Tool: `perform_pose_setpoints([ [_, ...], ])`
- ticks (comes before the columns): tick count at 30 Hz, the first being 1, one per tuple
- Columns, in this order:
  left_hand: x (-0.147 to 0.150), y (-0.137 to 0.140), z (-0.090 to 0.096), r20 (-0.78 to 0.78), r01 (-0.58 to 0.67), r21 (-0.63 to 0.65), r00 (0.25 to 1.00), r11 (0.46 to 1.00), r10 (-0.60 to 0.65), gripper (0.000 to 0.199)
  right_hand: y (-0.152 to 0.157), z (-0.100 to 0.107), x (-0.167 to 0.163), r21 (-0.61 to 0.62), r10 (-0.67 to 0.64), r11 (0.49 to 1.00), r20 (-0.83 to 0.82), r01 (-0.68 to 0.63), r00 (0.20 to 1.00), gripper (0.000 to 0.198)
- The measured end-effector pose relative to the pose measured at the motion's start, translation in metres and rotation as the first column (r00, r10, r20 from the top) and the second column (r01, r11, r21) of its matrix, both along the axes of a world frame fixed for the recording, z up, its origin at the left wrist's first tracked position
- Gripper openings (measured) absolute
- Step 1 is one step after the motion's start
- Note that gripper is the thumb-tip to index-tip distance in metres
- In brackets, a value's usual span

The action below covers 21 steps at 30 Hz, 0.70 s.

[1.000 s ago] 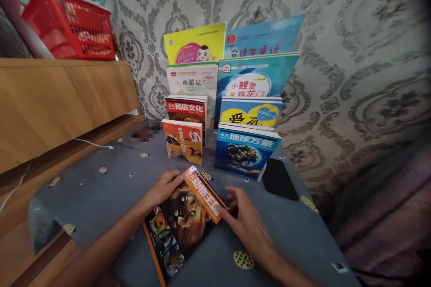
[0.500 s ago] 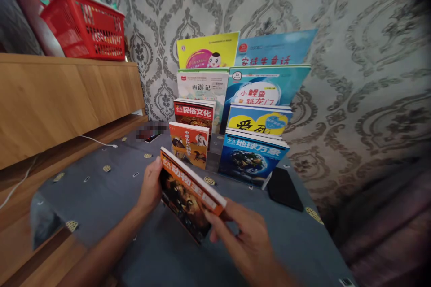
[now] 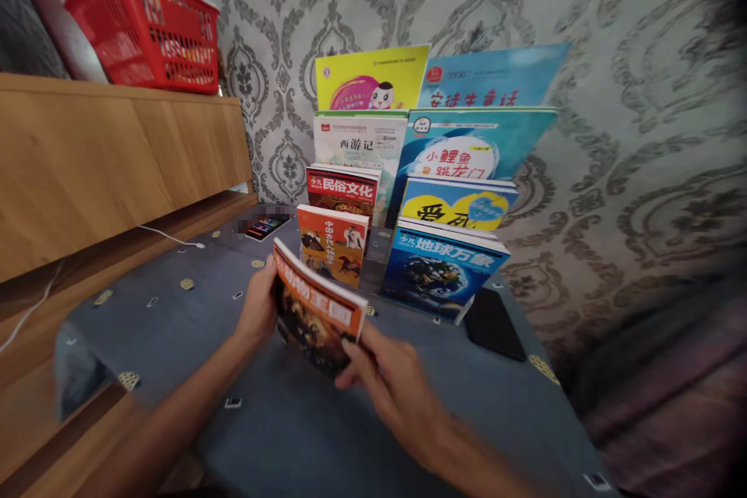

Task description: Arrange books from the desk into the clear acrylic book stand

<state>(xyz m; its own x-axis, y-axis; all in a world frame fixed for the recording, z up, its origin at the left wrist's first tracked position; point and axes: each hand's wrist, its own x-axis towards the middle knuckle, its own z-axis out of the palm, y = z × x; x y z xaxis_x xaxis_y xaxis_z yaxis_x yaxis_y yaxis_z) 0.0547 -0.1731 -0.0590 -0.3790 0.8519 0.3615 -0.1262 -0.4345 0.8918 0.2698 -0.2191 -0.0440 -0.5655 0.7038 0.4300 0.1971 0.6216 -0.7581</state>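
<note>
Between my two hands is a book (image 3: 315, 315) with an orange title band and a dark animal picture, tilted and slightly bowed. My left hand (image 3: 261, 299) grips its left edge. My right hand (image 3: 385, 366) pinches the right edge, thumb across the front cover. Just beyond it stands an orange book (image 3: 334, 247), with a red book (image 3: 344, 188) behind. To the right a blue book with a globe (image 3: 437, 268) stands upright before a blue-and-yellow book (image 3: 458, 205). Taller white (image 3: 357, 142) and teal (image 3: 490, 142) books rise behind these, then a yellow book (image 3: 373, 78) and a light-blue book (image 3: 496, 76).
A dark grey cloth (image 3: 175, 327) covers the table. A black flat tablet-like object (image 3: 495, 324) lies at right, and a phone (image 3: 267, 227) at back left. A red basket (image 3: 145, 31) sits on a wooden cabinet (image 3: 122, 163). A white cable (image 3: 172, 236) lies at left.
My right hand has moved left and slightly up with its end of the book, which now bows and faces me more. My view has shifted slightly.
</note>
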Motion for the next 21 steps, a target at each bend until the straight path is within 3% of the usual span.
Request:
perform_pose_setpoints([
  [3, -0.008, 0.02, 0.027, -0.113, -0.102, 0.179, 0.986, 0.978, 0.124, 0.056, 0.03, 0.019, -0.002, 0.203, -0.119, 0.972, -0.016, 0.12, 0.993, 0.018],
  [6, -0.015, 0.037, 0.053, -0.233, -0.212, 0.346, 0.924, 0.914, 0.303, 0.061, 0.056, 0.039, -0.007, 0.407, -0.223, 0.885, -0.06, 0.228, 0.973, 0.018],
  [10, -0.015, 0.052, 0.065, -0.253, -0.306, 0.438, 0.86, 0.845, 0.443, 0.061, 0.079, 0.051, -0.014, 0.508, -0.309, 0.798, -0.114, 0.323, 0.944, 0.019],
  [13, -0.013, 0.061, 0.057, -0.26, -0.3, 0.443, 0.858, 0.845, 0.442, 0.059, 0.09, 0.045, -0.017, 0.494, -0.326, 0.803, -0.103, 0.333, 0.94, 0.021],
  [21, -0.018, 0.077, 0.032, -0.332, -0.243, 0.363, 0.868, 0.9, 0.369, 0.055, 0.11, 0.02, -0.019, 0.367, -0.281, 0.891, -0.02, 0.269, 0.959, 0.024],
])
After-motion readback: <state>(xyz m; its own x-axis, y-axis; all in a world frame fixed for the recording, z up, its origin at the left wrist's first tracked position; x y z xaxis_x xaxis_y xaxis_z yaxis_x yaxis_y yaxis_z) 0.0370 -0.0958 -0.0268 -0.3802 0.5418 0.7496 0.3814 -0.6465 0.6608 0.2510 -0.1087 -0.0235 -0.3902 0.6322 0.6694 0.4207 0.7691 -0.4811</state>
